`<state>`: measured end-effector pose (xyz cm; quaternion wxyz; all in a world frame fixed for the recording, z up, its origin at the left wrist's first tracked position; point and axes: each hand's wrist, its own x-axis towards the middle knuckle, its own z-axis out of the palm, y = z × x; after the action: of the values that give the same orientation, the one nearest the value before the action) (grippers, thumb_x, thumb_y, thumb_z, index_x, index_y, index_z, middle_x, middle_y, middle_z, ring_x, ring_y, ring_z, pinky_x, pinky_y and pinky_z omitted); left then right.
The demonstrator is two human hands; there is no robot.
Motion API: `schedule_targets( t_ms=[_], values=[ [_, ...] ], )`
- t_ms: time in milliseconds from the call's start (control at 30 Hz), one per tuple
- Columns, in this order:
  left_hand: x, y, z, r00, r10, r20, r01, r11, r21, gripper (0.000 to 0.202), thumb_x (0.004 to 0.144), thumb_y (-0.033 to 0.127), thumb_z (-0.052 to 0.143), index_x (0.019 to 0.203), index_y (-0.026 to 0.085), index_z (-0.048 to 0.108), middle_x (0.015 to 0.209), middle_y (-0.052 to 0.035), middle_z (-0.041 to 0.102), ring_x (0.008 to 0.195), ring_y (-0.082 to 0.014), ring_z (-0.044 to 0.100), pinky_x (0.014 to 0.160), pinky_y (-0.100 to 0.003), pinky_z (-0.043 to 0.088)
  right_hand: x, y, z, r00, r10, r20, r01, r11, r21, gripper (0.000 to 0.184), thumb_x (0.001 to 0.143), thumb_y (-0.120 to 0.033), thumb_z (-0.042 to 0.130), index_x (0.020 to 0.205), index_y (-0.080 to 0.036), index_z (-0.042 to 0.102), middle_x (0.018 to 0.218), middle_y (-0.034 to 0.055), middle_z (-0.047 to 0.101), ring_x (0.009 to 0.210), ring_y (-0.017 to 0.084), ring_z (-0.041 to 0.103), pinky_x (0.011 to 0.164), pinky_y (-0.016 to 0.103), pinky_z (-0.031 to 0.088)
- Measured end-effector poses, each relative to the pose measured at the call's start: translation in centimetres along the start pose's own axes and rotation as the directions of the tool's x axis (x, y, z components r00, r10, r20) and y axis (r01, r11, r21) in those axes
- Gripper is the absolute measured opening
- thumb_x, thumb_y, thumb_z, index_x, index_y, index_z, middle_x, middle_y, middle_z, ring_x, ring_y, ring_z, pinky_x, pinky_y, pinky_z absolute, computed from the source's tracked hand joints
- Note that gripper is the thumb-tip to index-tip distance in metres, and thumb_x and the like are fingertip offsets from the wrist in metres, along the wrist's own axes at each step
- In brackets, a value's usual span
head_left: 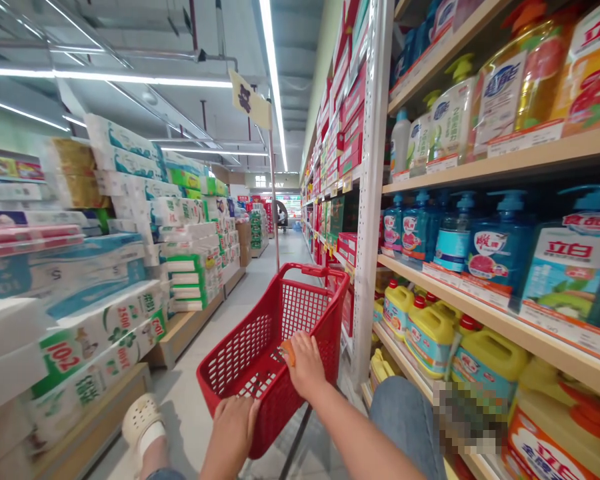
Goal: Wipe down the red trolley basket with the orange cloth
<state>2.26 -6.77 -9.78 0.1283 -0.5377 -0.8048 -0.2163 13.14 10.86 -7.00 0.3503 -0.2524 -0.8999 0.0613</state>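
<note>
Red shopping-cart basket [265, 340] out front, left hand [230, 433] clenched on its near rim, right hand [305, 367] clamped on the side, small orange item [289, 353] at its fingers, wooden shelf [460, 283] alongside!

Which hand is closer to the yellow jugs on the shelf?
The right hand. The right hand is on the rim of the red basket, to the left of the yellow jugs. The left hand is lower on the basket, farther from them.
</note>
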Motion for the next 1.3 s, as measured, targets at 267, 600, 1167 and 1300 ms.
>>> schedule_targets(
  t_ms=[267, 600, 1167, 1300],
  values=[
    [0.9, -0.3, 1.3, 0.943, 0.329, -0.056, -0.331, 0.943, -0.026, 0.026, 0.094, 0.039, 0.037, 0.096, 0.024, 0.058, 0.089, -0.0011, 0.063, 0.085, -0.0169, 0.054, 0.082, -0.033, 0.039, -2.1, 2.6, -2.2, 0.991, -0.096, 0.095, 0.088, 0.992, 0.086, 0.043, 0.097, -0.037, 0.038, 0.137, -0.022, 0.045, 0.140, 0.0060, 0.047, 0.134, 0.021, 0.035, 0.114, 0.050, 0.020],
    [3.1, 2.1, 2.2, 0.940, 0.338, 0.034, -0.340, 0.940, 0.033, 0.033, 0.096, 0.037, 0.029, 0.089, 0.022, 0.058, 0.089, -0.0029, 0.062, 0.085, -0.0186, 0.053, 0.080, -0.035, 0.036, -6.4, 3.4, -2.5, 0.991, -0.127, -0.030, 0.128, 0.992, 0.018, 0.044, 0.094, -0.031, 0.044, 0.136, -0.019, 0.046, 0.140, 0.0065, 0.047, 0.135, 0.021, 0.034, 0.114, 0.047, 0.024],
    [5.3, 2.0, 1.7, 0.856, 0.511, 0.076, -0.507, 0.859, -0.067, 0.025, 0.096, 0.030, 0.031, 0.093, 0.022, 0.054, 0.100, -0.0017, 0.062, 0.108, -0.0182, 0.051, 0.107, -0.044, 0.025, -7.5, 7.3, -0.9, 0.989, -0.025, -0.146, 0.007, 0.993, -0.119, 0.044, 0.095, -0.033, 0.040, 0.135, -0.016, 0.047, 0.136, 0.0101, 0.051, 0.130, 0.024, 0.042, 0.110, 0.048, 0.029],
    [5.6, 4.0, 3.1, 0.902, 0.430, 0.025, -0.429, 0.903, -0.037, 0.025, 0.095, 0.027, 0.031, 0.086, 0.020, 0.054, 0.088, -0.0028, 0.059, 0.095, -0.0190, 0.050, 0.100, -0.044, 0.031, -6.6, 7.9, -0.3, 0.969, 0.113, -0.218, -0.145, 0.980, -0.137, 0.046, 0.095, -0.036, 0.039, 0.132, -0.011, 0.050, 0.134, 0.0148, 0.052, 0.129, 0.028, 0.042, 0.108, 0.053, 0.030]
  ],
)
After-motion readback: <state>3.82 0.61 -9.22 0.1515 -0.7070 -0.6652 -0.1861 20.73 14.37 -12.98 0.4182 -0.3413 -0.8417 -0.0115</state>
